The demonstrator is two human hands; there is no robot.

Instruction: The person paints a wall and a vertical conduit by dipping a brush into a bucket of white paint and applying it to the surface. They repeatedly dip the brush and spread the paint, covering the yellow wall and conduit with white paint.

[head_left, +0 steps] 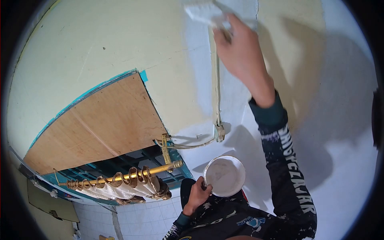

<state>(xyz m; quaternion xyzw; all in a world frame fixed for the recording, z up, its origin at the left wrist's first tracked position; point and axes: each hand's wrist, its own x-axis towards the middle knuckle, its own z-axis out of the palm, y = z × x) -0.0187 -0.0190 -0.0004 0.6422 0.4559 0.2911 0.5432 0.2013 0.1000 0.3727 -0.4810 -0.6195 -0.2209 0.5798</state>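
My right hand (pixel 242 54) is raised high and grips a paint brush (pixel 206 14) whose white bristles press against the wall near the top. Fresh pale paint covers the wall (pixel 340 120) on the right, and cream wall (pixel 100 52) lies to the left. My left hand (pixel 197 196) holds a small round white paint bucket (pixel 225 176) by its rim, low near my chest. A dark printed sleeve (pixel 288 176) covers my right arm.
A thin conduit (pixel 216 92) runs down the wall to a small junction box (pixel 219 132) with a cable. A plywood panel (pixel 104 124) covers the window top. Below it hangs a gold curtain rod (pixel 132 175) with a bunched curtain (pixel 120 190). Tiled wall (pixel 140 220) is at the bottom.
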